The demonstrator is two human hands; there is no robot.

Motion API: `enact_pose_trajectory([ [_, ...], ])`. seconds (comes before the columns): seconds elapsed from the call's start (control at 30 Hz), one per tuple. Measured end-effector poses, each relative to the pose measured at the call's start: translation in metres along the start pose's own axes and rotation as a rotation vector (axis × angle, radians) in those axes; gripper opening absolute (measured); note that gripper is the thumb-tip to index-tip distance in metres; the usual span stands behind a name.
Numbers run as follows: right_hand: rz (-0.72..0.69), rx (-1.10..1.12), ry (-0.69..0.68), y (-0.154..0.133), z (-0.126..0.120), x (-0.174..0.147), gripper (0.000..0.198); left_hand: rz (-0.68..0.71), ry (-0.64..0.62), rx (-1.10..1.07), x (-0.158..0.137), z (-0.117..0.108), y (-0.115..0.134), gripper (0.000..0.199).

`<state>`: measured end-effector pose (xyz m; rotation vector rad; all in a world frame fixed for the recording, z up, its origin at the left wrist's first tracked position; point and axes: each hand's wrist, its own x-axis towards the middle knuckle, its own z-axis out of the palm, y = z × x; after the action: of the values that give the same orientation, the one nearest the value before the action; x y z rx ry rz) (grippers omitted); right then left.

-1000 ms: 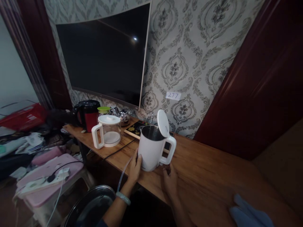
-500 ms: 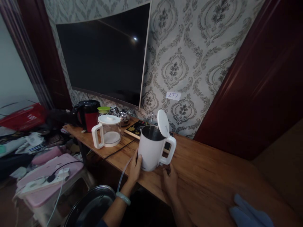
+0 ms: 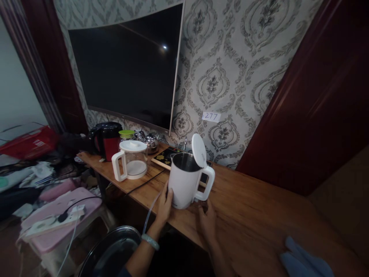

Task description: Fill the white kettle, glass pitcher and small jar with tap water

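A white electric kettle (image 3: pixel 183 184) stands upright by the table's front edge, its lid (image 3: pixel 198 150) swung up and its steel inside showing. My left hand (image 3: pixel 164 204) is pressed round the kettle's lower left side, thumb on the front. Just below the kettle's handle (image 3: pixel 209 184), my right hand (image 3: pixel 208 217) has its fingers curled in near the tabletop. Whether anything sits in those fingers is hidden. Behind the kettle lies a black panel with gold flowers (image 3: pixel 165 157), and a thin metal spout (image 3: pixel 185 143) rises past the kettle's rim.
Left on the wooden table (image 3: pixel 245 204) stand a glass pot with white handle (image 3: pixel 137 163), a red-and-black kettle (image 3: pixel 111 142) and a steel teapot (image 3: pixel 151 142). A blue cloth (image 3: pixel 305 259) lies front right. Below are a black basin (image 3: pixel 115 250) and a pink stool (image 3: pixel 57 215) with a power strip.
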<state>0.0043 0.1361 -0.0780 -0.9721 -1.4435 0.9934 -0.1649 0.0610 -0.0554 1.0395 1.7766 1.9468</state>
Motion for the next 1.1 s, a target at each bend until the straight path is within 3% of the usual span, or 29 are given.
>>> enact_pose_trajectory([
  [0.73, -0.046, -0.112, -0.005, -0.010, -0.004, 0.000, 0.030, -0.011, 0.021, -0.017, -0.001, 0.001, 0.002, 0.073],
  [1.1, 0.044, -0.041, -0.028, -0.011, -0.004, -0.006, 0.034, -0.030, 0.025, -0.068, -0.002, 0.004, -0.007, 0.071],
])
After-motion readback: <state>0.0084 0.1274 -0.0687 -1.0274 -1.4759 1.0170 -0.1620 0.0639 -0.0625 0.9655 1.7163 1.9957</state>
